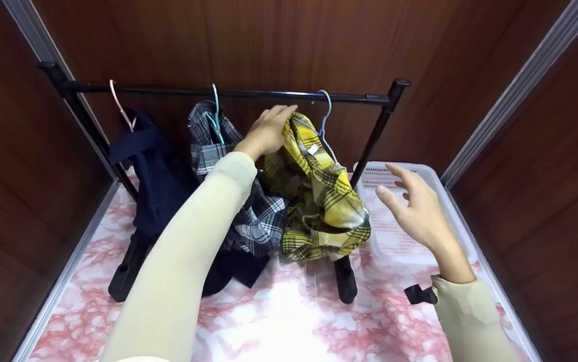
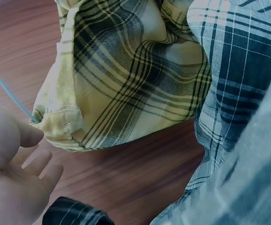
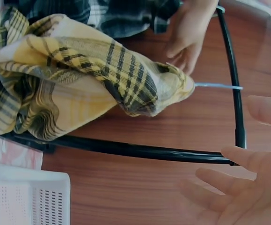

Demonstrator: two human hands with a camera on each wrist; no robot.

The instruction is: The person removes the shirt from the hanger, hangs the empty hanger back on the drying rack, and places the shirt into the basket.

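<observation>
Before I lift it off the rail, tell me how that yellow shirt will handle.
Probably floppy: the yellow shirt hangs bunched in soft folds from its hanger. Likely light, since that thin wire hook carries it. It may slip off when tugged, as it sits crumpled under the left hand rather than spread out.

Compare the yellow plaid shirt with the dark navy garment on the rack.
The yellow plaid shirt is bright and checked; the navy garment is plain and dark. The left hand touches the yellow shirt's collar; nothing touches the navy one. The yellow hangs on a blue hanger, the navy on a pink hanger. Both hang from the black rail.
</observation>
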